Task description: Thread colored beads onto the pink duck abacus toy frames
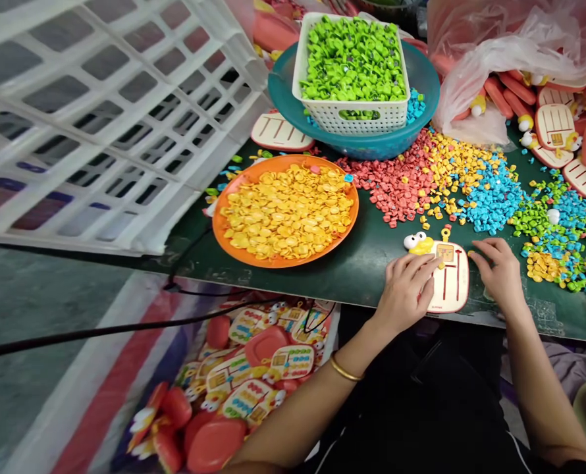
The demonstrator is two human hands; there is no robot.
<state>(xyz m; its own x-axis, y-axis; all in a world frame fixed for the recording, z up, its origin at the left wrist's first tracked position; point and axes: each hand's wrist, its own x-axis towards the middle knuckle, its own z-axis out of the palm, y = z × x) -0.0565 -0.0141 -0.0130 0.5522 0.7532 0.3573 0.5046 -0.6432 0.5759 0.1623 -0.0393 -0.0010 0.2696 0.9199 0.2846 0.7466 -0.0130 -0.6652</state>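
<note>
A flat cream toy board (pixel 452 289) with a red rim, red slots and a duck-like head with bulging eyes lies at the table's front edge. My left hand (pixel 405 286) is curled over its left side, holding it against the table. By that hand's index fingertip, a small yellow piece (pixel 441 265) sits on the board. Just off the board's right edge is my right hand (pixel 499 273), thumb and index finger close together at a tiny yellow piece (pixel 470 253), partly hidden by the fingertips.
An orange plate (pixel 218 230) of yellow discs sits left. Behind, a white basket (pixel 352 112) of green pieces stands in a blue basin (pixel 283 85). Red, yellow, blue (pixel 495 197) and green piles spread right. A white crate (pixel 139 243) leans left; finished-looking toy boards (pixel 293 361) lie below.
</note>
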